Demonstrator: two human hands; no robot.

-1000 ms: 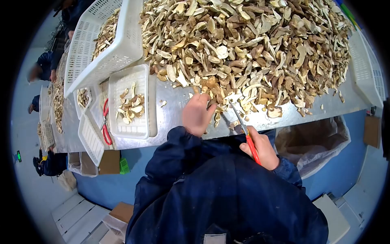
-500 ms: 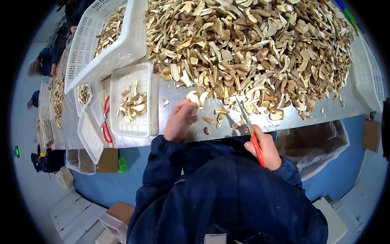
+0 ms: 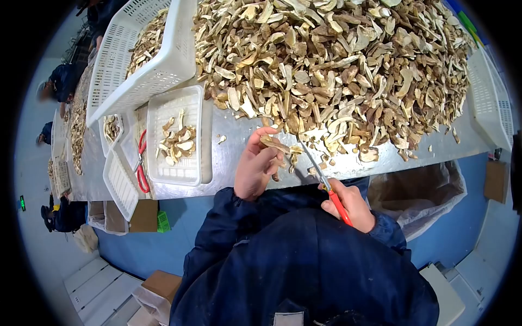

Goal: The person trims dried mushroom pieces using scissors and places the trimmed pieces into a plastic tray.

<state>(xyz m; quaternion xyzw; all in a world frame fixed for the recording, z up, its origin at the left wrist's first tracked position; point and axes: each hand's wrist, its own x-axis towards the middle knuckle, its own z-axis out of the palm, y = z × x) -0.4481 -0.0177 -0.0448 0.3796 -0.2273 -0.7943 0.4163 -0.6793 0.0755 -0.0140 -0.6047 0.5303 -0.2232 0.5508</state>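
Observation:
Between the fingertips of my left hand (image 3: 256,167) is a dried mushroom slice (image 3: 275,143), held just above the near edge of the metal table. My right hand (image 3: 352,205) is wrapped round red-handled scissors (image 3: 338,204). Their long metal blades point up and left, with the tips close to the slice's right end; the blades look nearly together. Beyond both hands spreads a large pile of dried mushroom slices (image 3: 337,70). A few loose pieces lie on the table below and right of the held slice.
Left of my hands, a white tray (image 3: 207,163) holds some slices, beside another red-handled pair of scissors (image 3: 142,163). A large white basket (image 3: 182,65) stands behind it. Below the table at right is a lined bin (image 3: 435,204). Other people (image 3: 62,81) stand along the table at far left.
My left hand has moved right and slightly down, and a longer slice now shows in its fingers. The scissors in my right hand have shifted left, their tips nearer that slice.

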